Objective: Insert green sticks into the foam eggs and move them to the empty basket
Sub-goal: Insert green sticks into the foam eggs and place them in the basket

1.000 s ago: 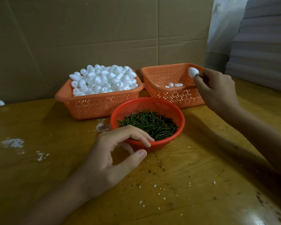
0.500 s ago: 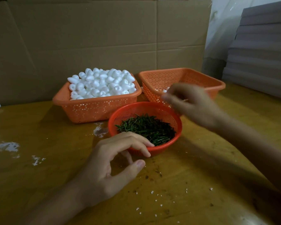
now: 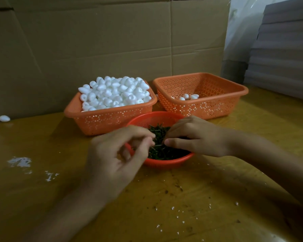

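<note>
A round red bowl [image 3: 164, 163] of green sticks [image 3: 166, 152] sits at the table's centre. Both hands meet over it. My left hand [image 3: 119, 154] has thumb and forefinger pinched on a thin green stick at the bowl's left side; the motion is blurred. My right hand [image 3: 194, 135] curls its fingers down into the pile, thumb pointing left, fingertips hidden among the sticks. Behind the bowl, the left orange basket [image 3: 101, 119] is heaped with white foam eggs [image 3: 115, 93]. The right orange basket [image 3: 217, 105] holds a few foam eggs [image 3: 189, 97].
One stray foam egg [image 3: 4, 118] lies at the far left by the cardboard wall [image 3: 112, 41]. White foam crumbs [image 3: 19, 162] and dark specks dot the yellow table [image 3: 182, 198]. Grey stacked sheets [image 3: 283, 49] stand at the right.
My right hand let go of the egg over the right basket and came down into the stick bowl. My left hand moved forward from the table to the bowl.
</note>
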